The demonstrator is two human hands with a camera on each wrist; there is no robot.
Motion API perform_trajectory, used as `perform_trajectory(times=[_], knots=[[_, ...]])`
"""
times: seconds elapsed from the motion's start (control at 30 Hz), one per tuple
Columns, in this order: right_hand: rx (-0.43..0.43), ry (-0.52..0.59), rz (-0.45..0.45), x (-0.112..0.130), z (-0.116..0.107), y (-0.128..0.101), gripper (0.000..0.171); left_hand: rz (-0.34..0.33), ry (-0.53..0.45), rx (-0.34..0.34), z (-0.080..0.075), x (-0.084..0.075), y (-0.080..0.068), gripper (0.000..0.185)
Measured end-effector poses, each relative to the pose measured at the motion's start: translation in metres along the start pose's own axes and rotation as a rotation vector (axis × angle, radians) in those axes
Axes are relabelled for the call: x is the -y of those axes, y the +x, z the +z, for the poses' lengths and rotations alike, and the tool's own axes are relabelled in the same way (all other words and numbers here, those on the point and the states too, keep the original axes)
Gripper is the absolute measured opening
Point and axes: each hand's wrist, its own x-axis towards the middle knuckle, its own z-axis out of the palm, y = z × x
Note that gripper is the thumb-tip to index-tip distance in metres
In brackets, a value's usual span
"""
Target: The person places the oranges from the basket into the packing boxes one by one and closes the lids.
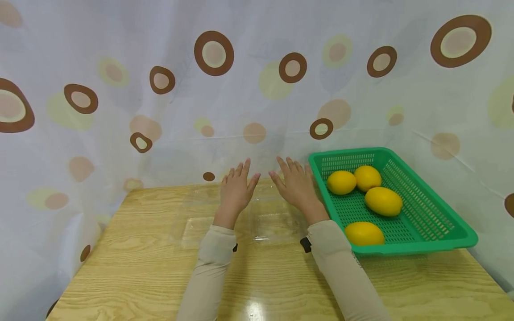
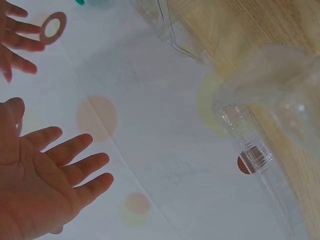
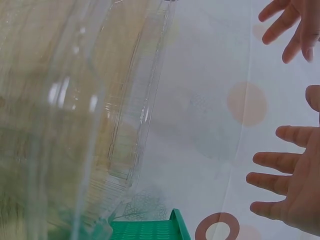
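My left hand and right hand hover side by side above the middle of the wooden table, fingers straight and spread, holding nothing. Under and between them lies an open clear plastic clamshell container, hard to see against the wood. Its transparent edge fills the right of the left wrist view, where my left hand is open. The container also fills the left of the right wrist view beside my open right hand. A green plastic basket to the right holds several yellow lemons.
A white curtain with brown and yellow circles hangs close behind the table. The green basket's near corner overhangs toward the table's right side. Bare wood lies at the table's left and front.
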Motion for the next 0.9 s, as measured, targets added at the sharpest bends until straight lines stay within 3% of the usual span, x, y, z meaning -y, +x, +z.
perform_trajectory(times=[0.47, 0.9], knots=[[-0.019, 0.009, -0.026, 0.002, -0.001, -0.005, 0.058, 0.085, -0.056, -0.125, -0.001, -0.001, -0.008, 0.050], [-0.051, 0.032, -0.053, 0.002, 0.001, -0.011, 0.054, 0.108, -0.151, -0.083, 0.001, 0.000, -0.019, 0.041]])
